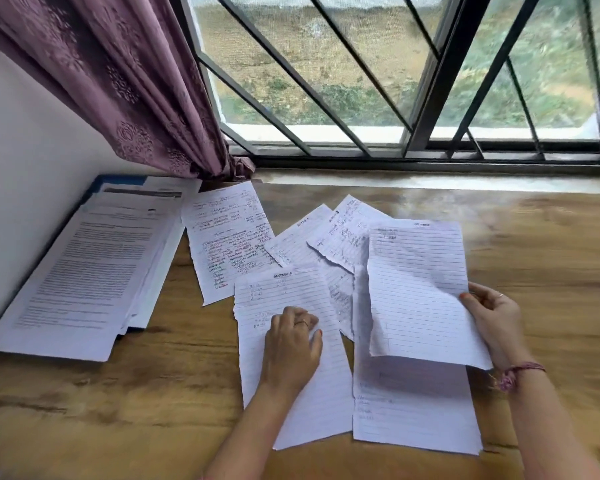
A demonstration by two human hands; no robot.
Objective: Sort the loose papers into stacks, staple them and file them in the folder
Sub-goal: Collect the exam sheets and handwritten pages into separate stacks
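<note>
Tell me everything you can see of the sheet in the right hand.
The sheet is white lined notebook paper with a ragged torn left edge, a small heading at the top and faint writing, too blurred to read. The right hand pinches its right edge, holding it tilted and slightly creased above other sheets on the table.

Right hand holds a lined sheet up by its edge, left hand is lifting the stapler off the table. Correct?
Not quite. The right hand does hold a lined sheet up by its edge, but the left hand is not lifting a stapler: it rests on another lined sheet lying on the table. No stapler shows in the head view.
</note>
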